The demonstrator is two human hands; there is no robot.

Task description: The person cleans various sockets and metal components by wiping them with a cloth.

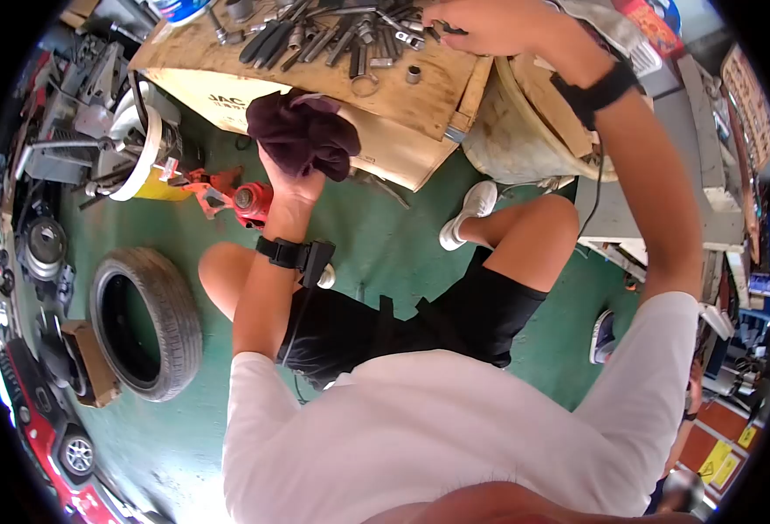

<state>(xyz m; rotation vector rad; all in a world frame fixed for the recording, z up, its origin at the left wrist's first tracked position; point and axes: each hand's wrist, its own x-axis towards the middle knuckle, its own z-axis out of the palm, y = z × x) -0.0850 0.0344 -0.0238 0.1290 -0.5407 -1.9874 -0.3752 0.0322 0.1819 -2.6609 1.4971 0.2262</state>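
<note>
At the far left there is a red car [48,441], partly cut by the dark edge of the view. Next comes a white bucket [145,162] with a yellow lower part and metal pieces in it, and nearer to the person a black tire [179,327] is on the green floor [166,454]. A blue and white tub [178,9] stands at the corner of the wooden desk [193,57], and below the desk shows a pale box [223,98] with the printed letters "JAC". A red jack [252,203] is on the floor, just beside the left forearm. The left hand [296,183] is grasping a dark purple cloth [302,135], which is bunched and covers its fingers, in front of the box. On the desk, many metal tools [332,35] lie in a loose pile; a thin ring [365,85] and a short socket [414,75] are at its near side. The right hand [481,24] is at the right end of this pile, with bent fingers; I cannot tell whether it grasps something. Further right stand a large pale bin [511,131] and, beyond it, another person's dark shoe [604,336].
</note>
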